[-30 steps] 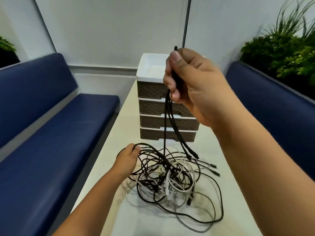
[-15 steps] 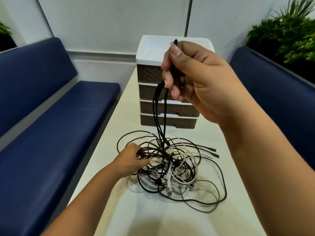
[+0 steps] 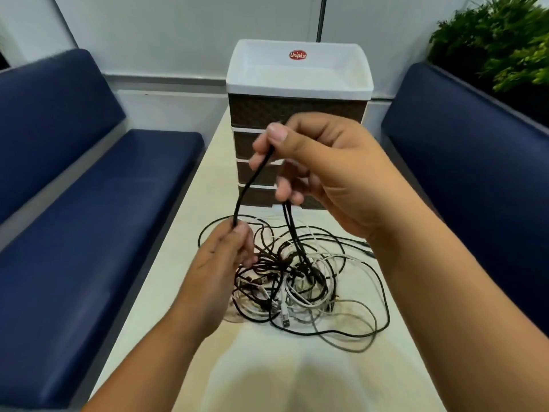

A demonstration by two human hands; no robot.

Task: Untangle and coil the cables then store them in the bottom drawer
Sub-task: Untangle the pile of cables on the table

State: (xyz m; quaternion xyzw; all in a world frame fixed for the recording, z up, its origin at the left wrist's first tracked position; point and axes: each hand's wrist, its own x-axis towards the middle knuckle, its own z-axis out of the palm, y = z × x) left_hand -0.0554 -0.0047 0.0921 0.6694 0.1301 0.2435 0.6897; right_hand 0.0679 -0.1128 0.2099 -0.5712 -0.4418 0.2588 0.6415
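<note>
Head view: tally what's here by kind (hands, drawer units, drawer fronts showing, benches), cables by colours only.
Hands: 2, left hand and right hand, both gripping a black cable
Drawer units: 1
Drawer fronts showing: 4
Benches: 2, left bench, right bench
Cable pile: black, white and grey strands; too tangled to count
Total, drawer fronts and pile excluded: 5

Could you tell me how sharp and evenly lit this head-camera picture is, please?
Head view: wide-angle bending bows the benches outward; the left hand is motion-blurred, the right hand sharper; soft shadows fall on the table near the bottom edge; the plant is soft; no glare.
</note>
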